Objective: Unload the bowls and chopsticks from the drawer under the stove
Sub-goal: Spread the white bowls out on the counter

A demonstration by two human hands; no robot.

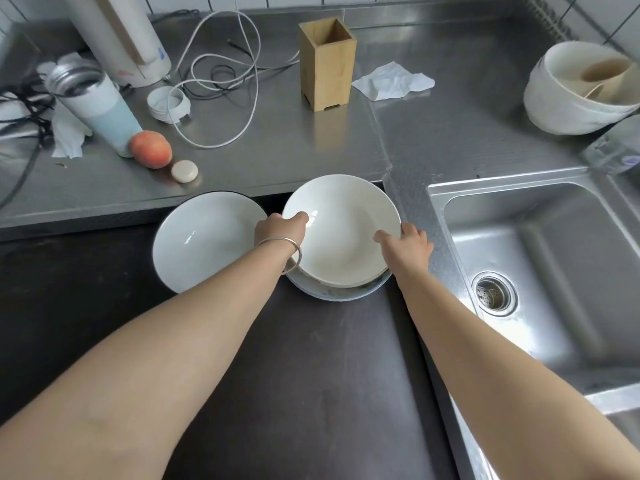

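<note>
Between both hands' grip (341, 233) — cream bowl (346, 237); rims pinched.

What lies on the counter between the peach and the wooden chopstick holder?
In the head view, loops of white cable lie between the peach and the wooden chopstick holder.

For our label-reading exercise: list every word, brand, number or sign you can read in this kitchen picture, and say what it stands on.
No text can be read.
Tall white cylinder at the back: small blue mark, too blurred to read.
Clear plastic item by the steel sink: blue mark, blurred.
Bamboo holder and white bowls: no print.
</note>
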